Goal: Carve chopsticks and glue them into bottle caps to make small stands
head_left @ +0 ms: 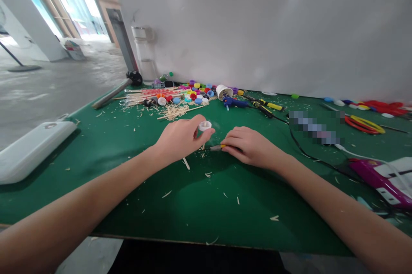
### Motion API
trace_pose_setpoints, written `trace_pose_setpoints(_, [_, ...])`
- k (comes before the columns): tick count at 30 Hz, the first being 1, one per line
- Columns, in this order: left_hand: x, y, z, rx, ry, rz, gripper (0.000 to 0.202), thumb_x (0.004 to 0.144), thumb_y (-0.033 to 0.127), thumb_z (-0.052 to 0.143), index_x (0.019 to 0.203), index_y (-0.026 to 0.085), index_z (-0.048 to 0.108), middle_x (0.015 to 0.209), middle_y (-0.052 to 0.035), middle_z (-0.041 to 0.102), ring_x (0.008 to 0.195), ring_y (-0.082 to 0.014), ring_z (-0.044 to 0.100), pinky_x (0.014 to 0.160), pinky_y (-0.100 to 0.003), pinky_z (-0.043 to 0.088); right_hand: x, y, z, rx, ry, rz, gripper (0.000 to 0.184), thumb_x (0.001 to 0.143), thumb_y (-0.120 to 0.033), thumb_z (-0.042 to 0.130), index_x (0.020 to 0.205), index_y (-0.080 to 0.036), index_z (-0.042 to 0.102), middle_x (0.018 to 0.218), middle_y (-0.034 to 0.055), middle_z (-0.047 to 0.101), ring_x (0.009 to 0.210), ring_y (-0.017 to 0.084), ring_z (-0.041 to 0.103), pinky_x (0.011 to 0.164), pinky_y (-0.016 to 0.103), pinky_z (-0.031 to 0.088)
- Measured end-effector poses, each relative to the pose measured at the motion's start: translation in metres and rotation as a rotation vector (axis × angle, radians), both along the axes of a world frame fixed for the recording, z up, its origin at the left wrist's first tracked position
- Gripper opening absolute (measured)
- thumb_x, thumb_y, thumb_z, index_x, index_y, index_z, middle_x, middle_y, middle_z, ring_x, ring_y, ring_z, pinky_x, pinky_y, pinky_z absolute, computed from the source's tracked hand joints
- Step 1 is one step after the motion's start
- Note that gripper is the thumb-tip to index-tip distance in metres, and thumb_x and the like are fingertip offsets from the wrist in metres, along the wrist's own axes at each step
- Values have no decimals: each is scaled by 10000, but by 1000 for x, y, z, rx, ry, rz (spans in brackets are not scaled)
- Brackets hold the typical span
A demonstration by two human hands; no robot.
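Over the middle of the green table (209, 205), my left hand (182, 137) is closed, pinching a white bottle cap (205, 126) between thumb and fingers. The cap's hollow side faces upward, and something pale shows inside it. To the right, my right hand (247, 145) is closed around a small yellow-handled tool (219, 147) with a grey pointed end. That point faces left, below and apart from the cap. Most of the tool's handle is hidden in my fingers, so its exact kind is unclear. Wood shavings and a short wooden stick piece (186, 163) lie below my left hand.
Colourful bottle caps (193, 96), wooden sticks (154, 94) and a shavings pile (177, 112) lie at the back. Near them are a white cup (224, 91), blue glue gun (235, 102) and hammer (112, 94). A white case (35, 149) is left; a purple device (380, 179) with cables is right.
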State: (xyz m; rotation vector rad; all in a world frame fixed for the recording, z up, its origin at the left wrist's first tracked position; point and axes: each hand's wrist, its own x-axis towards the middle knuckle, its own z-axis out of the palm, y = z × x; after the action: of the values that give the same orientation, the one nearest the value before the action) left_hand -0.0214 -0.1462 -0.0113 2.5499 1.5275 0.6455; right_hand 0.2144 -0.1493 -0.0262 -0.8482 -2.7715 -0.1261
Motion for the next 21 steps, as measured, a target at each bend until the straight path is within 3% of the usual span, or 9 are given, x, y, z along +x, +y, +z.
trace_pose_setpoints(10, [-1,0,-1,7,-3,-20,337,912,511,381,972,230,556,632,16,627,516,-120,520,484,-232,292,0,-2,3,-84,-24,-54,343,978,-364,382,1025,-178,666,919,76,665,837,188,582,706,319,411])
trace_pose_setpoints(21, [0,-1,0,26,4,-18,352,909,509,387,965,216,575,647,3,637,528,-123,522,486,-244,293,-1,-2,2,-57,-31,-69,334,974,-371,388,1003,-190,668,895,63,674,804,182,582,695,319,388])
